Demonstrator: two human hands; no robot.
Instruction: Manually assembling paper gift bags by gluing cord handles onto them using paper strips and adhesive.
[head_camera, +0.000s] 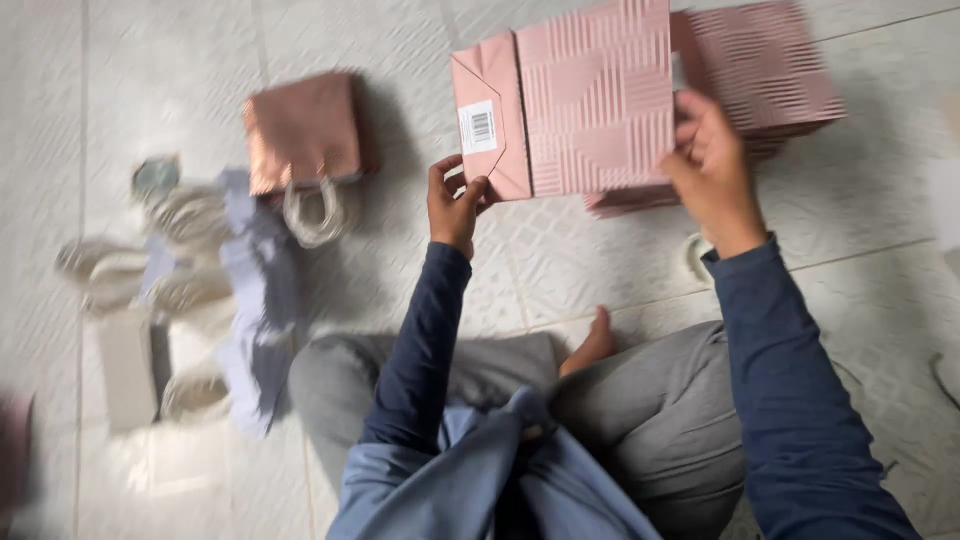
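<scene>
Two hands, left hand (455, 205) and right hand (712, 165), are gripping a flat pink paper bag (590, 100) with closed fingers, ideally pinching opposite edges evenly.

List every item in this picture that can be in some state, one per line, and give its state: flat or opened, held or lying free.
Striped pink paper bag: folded flat, base flap showing, held up by both hands.
Left hand: fingers pinching the bag's base flap.
Right hand: gripping the bag's right edge.
Stack of pink bags: flat, lying on the floor.
Shiny copper bag: lying on its side, rope handle out.
</scene>
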